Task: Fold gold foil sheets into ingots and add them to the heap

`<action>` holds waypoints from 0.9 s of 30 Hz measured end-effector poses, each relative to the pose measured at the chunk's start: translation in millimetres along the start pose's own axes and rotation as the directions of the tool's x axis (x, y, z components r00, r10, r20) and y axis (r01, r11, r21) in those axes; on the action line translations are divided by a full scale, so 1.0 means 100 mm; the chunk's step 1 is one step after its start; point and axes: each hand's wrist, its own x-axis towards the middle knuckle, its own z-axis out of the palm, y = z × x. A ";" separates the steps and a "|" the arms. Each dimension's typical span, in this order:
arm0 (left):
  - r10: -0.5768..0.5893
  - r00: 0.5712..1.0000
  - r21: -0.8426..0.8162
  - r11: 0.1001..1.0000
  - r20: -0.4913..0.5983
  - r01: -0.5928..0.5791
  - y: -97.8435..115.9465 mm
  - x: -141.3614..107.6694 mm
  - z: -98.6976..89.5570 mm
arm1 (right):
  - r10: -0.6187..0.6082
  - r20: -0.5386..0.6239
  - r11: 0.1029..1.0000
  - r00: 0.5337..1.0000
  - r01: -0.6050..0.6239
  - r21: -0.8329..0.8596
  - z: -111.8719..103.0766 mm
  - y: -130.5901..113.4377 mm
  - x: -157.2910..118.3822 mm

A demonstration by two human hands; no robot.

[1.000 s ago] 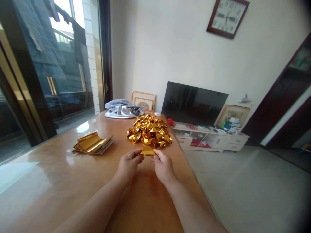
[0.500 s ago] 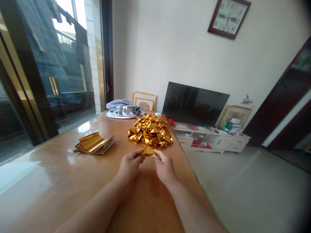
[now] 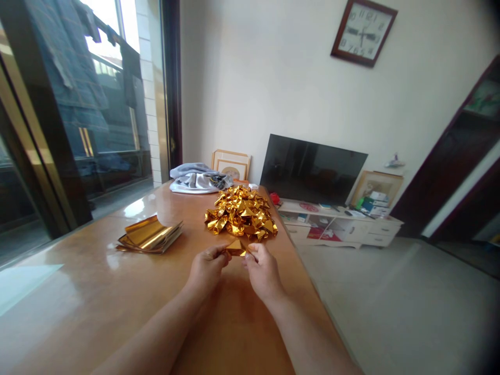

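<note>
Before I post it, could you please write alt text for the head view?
A left hand and right hand hold a small folded gold foil piece over a glossy brown table. Beyond it lies a heap of gold foil pieces; gold foil sheets lie stacked at left.

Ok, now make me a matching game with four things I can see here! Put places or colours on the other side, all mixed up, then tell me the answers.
Things:
1. folded gold piece
2. stack of gold sheets
3. clock
4. television

Places or colours:
A. high on the wall
B. on the table, left of the gold heap
C. plain black
D. between the left hand and the right hand

Right pairs: 1-D, 2-B, 3-A, 4-C
</note>
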 end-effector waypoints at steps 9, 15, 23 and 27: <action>0.021 1.000 0.118 0.993 0.007 -0.022 -0.07 0.05 -0.04 | -0.058 0.033 0.991 0.998 0.062 -0.123 -0.05 -0.11 -0.04; 0.020 1.000 0.157 0.987 0.021 -0.023 -0.07 0.05 -0.06 | -0.103 0.038 0.973 0.994 0.109 -0.205 -0.08 -0.18 -0.06; 0.019 1.000 0.157 0.987 0.003 -0.019 -0.01 0.04 -0.06 | -0.141 0.061 0.961 0.988 0.151 -0.232 -0.09 -0.22 -0.08; 0.016 1.000 0.150 0.989 0.003 -0.016 -0.01 0.04 -0.06 | -0.087 -0.006 0.965 0.996 0.083 -0.248 -0.09 -0.21 -0.06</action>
